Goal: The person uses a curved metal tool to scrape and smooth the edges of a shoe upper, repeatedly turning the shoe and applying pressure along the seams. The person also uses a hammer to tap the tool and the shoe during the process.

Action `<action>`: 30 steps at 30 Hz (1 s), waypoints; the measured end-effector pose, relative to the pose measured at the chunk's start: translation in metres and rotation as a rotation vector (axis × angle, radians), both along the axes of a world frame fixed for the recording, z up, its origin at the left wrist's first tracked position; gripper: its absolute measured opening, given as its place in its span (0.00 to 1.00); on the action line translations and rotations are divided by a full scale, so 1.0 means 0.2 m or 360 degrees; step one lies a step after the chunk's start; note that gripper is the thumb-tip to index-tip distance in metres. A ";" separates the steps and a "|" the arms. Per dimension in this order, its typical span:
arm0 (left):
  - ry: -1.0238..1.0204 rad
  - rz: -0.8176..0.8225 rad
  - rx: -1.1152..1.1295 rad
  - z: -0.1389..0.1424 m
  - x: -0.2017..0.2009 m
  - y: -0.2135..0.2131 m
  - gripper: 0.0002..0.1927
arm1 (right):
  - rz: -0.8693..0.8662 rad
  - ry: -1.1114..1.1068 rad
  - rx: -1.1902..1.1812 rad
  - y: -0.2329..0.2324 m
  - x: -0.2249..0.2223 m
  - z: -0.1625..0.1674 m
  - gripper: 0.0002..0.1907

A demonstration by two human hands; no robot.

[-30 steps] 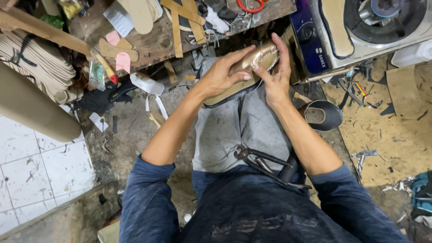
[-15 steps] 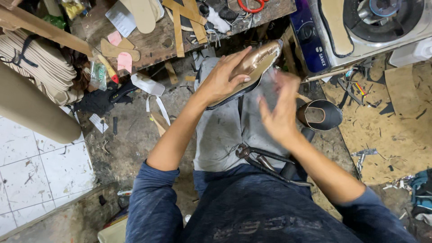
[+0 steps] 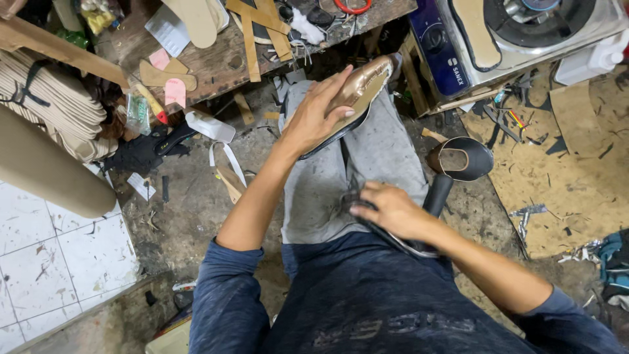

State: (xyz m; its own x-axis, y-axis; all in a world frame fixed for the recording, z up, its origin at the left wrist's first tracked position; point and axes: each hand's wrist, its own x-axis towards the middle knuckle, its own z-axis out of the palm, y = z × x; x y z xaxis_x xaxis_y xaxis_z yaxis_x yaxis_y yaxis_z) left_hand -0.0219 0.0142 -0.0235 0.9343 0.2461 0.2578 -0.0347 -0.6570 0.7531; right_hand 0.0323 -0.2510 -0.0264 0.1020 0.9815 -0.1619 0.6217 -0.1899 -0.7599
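Left hand (image 3: 318,118): clasps the bronze shoe upper (image 3: 357,92) on its last, propped on the left knee.
Right hand (image 3: 386,210): fingers curled over dark pincers (image 3: 409,239) in the lap.
Advice: keep the shoe braced; seat the pincers firmly before lifting.

The left hand (image 3: 321,115) covers the middle of the bronze shoe (image 3: 363,85), so that part cannot be seen. The right hand (image 3: 393,211) hides most of the dark metal tool (image 3: 400,241) on the lap (its shape is unclear). At 1 o'clock, the stove (image 3: 544,19) is cut off by the top edge.
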 end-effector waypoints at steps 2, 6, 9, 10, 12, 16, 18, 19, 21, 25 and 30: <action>0.0048 0.0017 0.0032 0.00 0.01 0.00 0.39 | -0.0255 0.0727 -0.0018 0.04 0.06 0.02 0.16; 0.0065 0.0003 -0.0002 0.01 0.01 0.00 0.39 | -0.0929 0.1790 -0.0210 0.10 0.25 0.10 0.11; 0.0074 -0.0011 0.0040 0.00 0.01 0.01 0.39 | -0.0634 0.0661 -0.0244 0.12 0.38 0.18 0.13; 0.0096 -0.0002 0.0034 0.00 0.01 0.01 0.39 | -0.0443 0.0178 -0.0086 0.13 0.41 0.20 0.12; 0.0131 0.0015 0.0027 -0.02 0.01 0.00 0.39 | -0.0199 -0.0546 0.0066 0.18 0.43 0.23 0.15; 0.0045 0.0038 0.0094 -0.03 0.02 -0.03 0.40 | -0.0047 -0.1180 0.0098 0.30 0.40 0.28 0.20; 0.0016 0.0044 0.0109 -0.03 0.01 -0.04 0.40 | -0.0013 -0.1214 0.0091 0.34 0.41 0.30 0.20; 0.0029 0.0044 0.0085 -0.02 0.00 -0.04 0.40 | -0.0019 -0.1168 0.0040 0.36 0.42 0.31 0.19; 0.0032 0.0043 0.0056 0.00 -0.02 -0.03 0.39 | -0.0069 -0.1028 -0.0009 0.37 0.44 0.30 0.17; 0.0069 0.0130 0.0108 0.04 0.00 -0.02 0.27 | -0.0083 -0.0916 0.0195 0.38 0.45 0.25 0.13; -0.0041 0.0236 0.0291 0.07 0.05 -0.06 0.21 | 0.0103 -0.0963 0.0135 0.42 0.57 0.24 0.11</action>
